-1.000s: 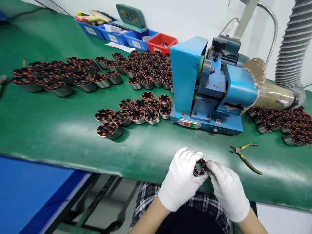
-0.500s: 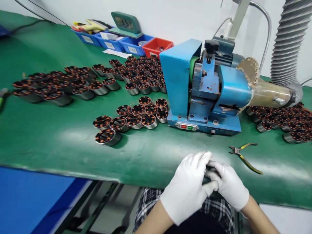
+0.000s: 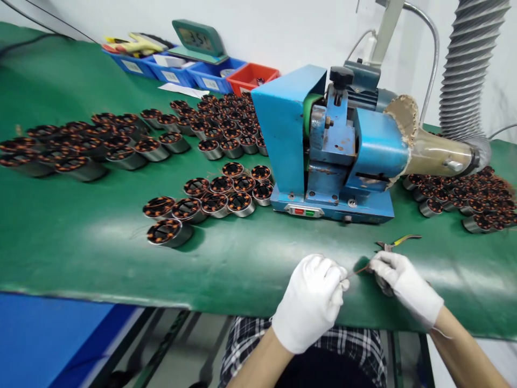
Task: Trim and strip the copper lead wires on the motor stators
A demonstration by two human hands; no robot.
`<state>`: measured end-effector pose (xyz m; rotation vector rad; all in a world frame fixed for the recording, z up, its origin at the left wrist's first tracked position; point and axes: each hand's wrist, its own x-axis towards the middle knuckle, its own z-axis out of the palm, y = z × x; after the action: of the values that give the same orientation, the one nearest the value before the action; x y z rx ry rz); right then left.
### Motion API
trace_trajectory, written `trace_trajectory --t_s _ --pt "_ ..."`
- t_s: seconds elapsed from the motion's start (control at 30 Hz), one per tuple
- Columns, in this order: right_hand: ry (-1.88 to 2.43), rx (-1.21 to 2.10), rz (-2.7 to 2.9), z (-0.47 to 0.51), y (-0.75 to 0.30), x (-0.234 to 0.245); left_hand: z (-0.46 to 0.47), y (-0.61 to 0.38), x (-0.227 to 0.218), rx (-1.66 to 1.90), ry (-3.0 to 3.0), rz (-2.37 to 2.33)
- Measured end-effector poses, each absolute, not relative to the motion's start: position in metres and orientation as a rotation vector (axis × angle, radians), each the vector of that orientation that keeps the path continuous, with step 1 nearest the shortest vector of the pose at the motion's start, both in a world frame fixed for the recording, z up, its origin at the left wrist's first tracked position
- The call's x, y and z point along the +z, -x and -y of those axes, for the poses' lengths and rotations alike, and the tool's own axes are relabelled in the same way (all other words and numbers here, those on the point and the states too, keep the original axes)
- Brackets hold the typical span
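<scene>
A thin copper-coloured wire (image 3: pixel 359 270) runs between my two white-gloved hands above the front of the table. My left hand (image 3: pixel 310 302) is closed, its fingers curled round the wire's left end. At the other end, my right hand (image 3: pixel 404 285) pinches the wire between thumb and fingertips. Something dark shows beneath the right fingers, too hidden to name. Just behind the right hand lies a pair of cutting pliers (image 3: pixel 398 243), with one yellow handle visible and the other covered by the hand.
A blue belt machine (image 3: pixel 335 156) stands behind my hands, with a grey flexible hose (image 3: pixel 464 81) at its right. Several wound motor stators (image 3: pixel 214 203) stand to the left, and more stators (image 3: pixel 476 199) to the right. Blue bins (image 3: pixel 173 73) and a red bin (image 3: pixel 250 78) line the wall.
My hands were close together and have moved apart, the right one going rightward. The wire now shows between them. My right hand now covers part of the pliers. The view has shifted slightly.
</scene>
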<state>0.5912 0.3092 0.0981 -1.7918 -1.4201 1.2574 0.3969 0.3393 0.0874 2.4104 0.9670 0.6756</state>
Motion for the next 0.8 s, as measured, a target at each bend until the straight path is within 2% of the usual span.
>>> trace_trajectory --t_s 0.13,0.23,0.3,0.67,0.8 --pt "1.873 0.718 1.463 -0.297 -0.608 0.107 -0.339 -0.399 0.082 0.747 -2.374 -0.964" --pt "1.573 0.296 1.984 -0.291 -0.591 0.101 -0.339 -0.399 0.084 0.748 -2.369 -0.960" --pt "1.377 0.181 2.251 -0.291 -0.577 0.092 -0.339 -0.398 0.089 0.725 -2.378 -0.962" --pt "1.430 0.136 2.187 -0.298 -0.564 0.076 -0.339 -0.378 0.082 0.744 -2.316 -1.173" --pt "1.446 0.353 1.961 -0.293 -0.558 0.098 -0.336 -0.385 0.094 0.803 -2.047 -1.141"
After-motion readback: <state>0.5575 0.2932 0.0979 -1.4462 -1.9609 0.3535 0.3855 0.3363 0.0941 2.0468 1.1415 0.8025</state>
